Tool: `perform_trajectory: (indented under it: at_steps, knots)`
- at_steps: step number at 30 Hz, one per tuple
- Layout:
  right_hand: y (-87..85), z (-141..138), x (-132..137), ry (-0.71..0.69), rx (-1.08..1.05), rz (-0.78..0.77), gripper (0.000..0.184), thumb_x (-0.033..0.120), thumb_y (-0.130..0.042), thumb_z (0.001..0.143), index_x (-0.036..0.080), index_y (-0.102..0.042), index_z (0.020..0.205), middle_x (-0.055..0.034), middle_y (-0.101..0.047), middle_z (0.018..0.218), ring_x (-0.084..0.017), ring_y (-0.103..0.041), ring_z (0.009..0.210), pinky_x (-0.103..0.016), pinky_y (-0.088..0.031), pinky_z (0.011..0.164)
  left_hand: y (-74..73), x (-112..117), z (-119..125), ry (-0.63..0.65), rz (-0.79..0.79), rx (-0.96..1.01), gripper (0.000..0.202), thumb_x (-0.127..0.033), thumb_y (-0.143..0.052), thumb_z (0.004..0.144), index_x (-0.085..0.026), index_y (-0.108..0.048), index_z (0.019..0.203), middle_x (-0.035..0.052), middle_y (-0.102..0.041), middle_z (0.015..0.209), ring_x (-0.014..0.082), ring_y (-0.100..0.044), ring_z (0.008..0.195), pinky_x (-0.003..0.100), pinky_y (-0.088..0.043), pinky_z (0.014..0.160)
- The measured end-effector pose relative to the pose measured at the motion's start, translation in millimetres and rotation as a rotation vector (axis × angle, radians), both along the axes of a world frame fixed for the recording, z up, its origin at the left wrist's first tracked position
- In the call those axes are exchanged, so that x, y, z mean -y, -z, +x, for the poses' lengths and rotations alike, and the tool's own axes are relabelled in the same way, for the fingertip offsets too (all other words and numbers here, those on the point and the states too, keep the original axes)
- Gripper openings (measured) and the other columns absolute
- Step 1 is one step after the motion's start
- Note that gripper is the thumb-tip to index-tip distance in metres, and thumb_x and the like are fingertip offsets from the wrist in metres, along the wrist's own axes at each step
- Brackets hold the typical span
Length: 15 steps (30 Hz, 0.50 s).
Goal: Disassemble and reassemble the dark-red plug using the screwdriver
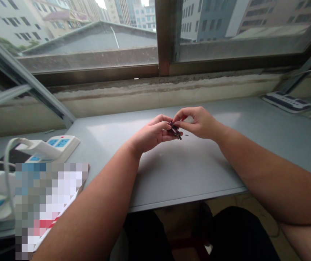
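The small dark piece [175, 131] is between the two hands, above the counter [171, 177], its long axis slanting from the far left to the near right. The left hand [156, 134] grips it from the left, thumb on top and fingers beneath; the right hand [197, 122] pinches at its right side, fingertips apparently touching it. Both seem equally near. A tiny dark bit [187, 135] lies just right of the piece's near end.
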State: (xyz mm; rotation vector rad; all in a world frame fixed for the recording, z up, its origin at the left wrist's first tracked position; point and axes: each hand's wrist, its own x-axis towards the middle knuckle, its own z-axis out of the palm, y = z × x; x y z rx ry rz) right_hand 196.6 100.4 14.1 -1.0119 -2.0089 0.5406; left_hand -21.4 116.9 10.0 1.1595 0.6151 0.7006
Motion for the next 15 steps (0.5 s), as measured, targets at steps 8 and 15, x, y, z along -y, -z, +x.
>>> perform_trajectory:
  at_steps: [8,15]
  knots:
    - [0.6,-0.3,-0.2,-0.017,-0.018,-0.004,0.016,0.033,-0.073,0.089,0.019,-0.079,0.092,-0.0048,-0.08,0.088,-0.021,-0.071,0.084,-0.034,-0.052,0.081,0.8,2.6,0.8,0.003,0.037,0.008,0.029,-0.012,-0.065,0.079,-0.017,-0.058,0.107,0.0082,-0.076,0.096,0.0223,-0.078,0.091,0.047,-0.058,0.099]
    - [1.1,0.5,-4.2,0.012,-0.045,0.018,0.018,0.037,-0.078,0.085,0.019,-0.08,0.087,-0.0058,-0.077,0.09,-0.021,-0.068,0.085,-0.036,-0.051,0.081,0.7,2.9,2.2,0.008,0.037,0.086,0.038,-0.01,-0.069,0.078,-0.018,-0.055,0.111,0.0041,-0.074,0.098,0.0203,-0.077,0.095,0.048,-0.054,0.106]
